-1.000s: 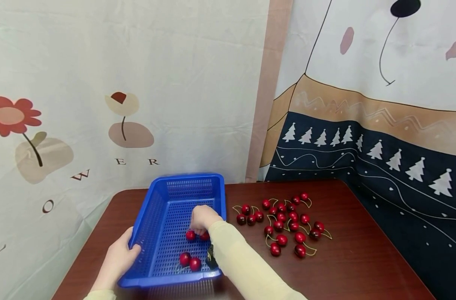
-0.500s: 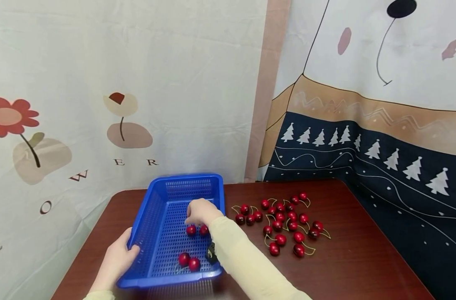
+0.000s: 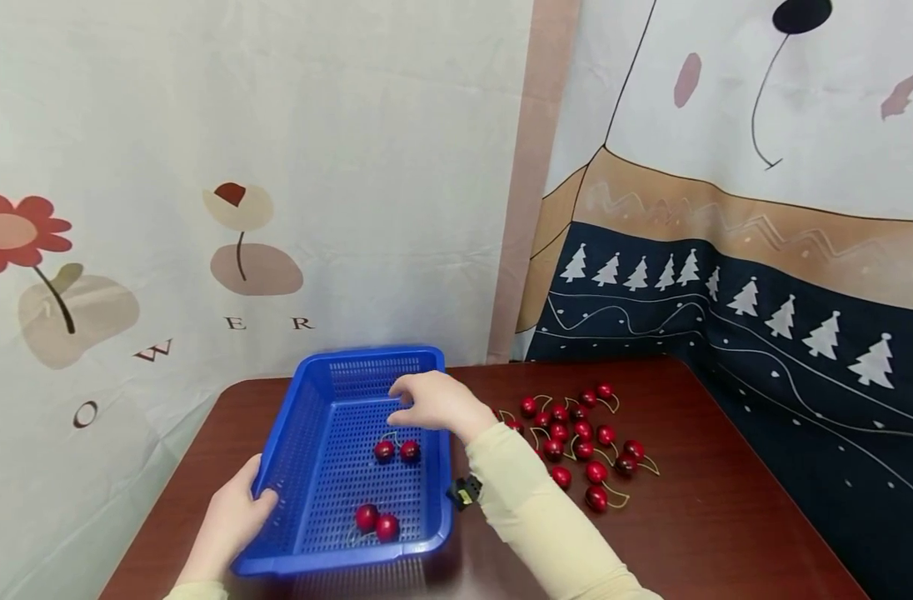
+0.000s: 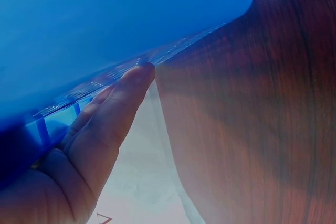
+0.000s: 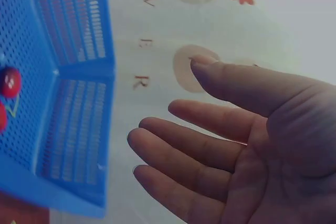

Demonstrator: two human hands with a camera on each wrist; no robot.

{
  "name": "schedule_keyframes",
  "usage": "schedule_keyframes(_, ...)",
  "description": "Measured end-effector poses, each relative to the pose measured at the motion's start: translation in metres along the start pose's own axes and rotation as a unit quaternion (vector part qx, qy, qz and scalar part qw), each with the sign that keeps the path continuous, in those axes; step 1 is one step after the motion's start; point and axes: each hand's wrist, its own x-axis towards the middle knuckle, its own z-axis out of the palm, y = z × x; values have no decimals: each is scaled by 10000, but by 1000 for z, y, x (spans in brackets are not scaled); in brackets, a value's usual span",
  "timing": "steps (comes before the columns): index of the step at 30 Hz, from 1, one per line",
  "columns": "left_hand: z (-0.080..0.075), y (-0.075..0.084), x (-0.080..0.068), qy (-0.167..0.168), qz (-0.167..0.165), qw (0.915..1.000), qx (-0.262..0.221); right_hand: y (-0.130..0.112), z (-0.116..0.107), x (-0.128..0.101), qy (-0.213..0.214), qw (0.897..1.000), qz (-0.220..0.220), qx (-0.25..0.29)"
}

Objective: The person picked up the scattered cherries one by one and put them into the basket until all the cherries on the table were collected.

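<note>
From the head view, my left hand (image 3: 231, 521) grips the blue basket's (image 3: 291, 442) 9 o'clock rim on the counter (image 3: 726, 517), while my right hand (image 3: 437, 402) hovers empty, fingers relaxed, above two cherry pairs (image 3: 396, 451) inside. The left wrist view shows fingers (image 4: 113, 111) under the rim. The right wrist view shows a spread palm; I'd reach toward 3 o'clock and pinch loose cherries (image 3: 584, 442) by the stems.

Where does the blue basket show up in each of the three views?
Head: the blue basket sits lower centre-left on the table, the left hand gripping its near-left rim.
Left wrist: its blurred underside and rim fill the upper left, fingers beneath.
Right wrist: its mesh wall and corner run down the left edge.
Shared landmark: the basket's slotted mesh wall.
</note>
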Motion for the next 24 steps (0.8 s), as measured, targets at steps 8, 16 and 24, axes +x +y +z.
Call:
schedule_keyframes(8,0,0,0,6,-40,10000,-11,35,-8,-27,272,9985,-381,292)
schedule_keyframes(16,-1,1,0,-21,-74,10000,13,77,-6,-52,478,9933,-611,861)
schedule_keyframes(24,0,2,1,-56,-116,9999,6,114,3,-71,364,9959,-682,471)
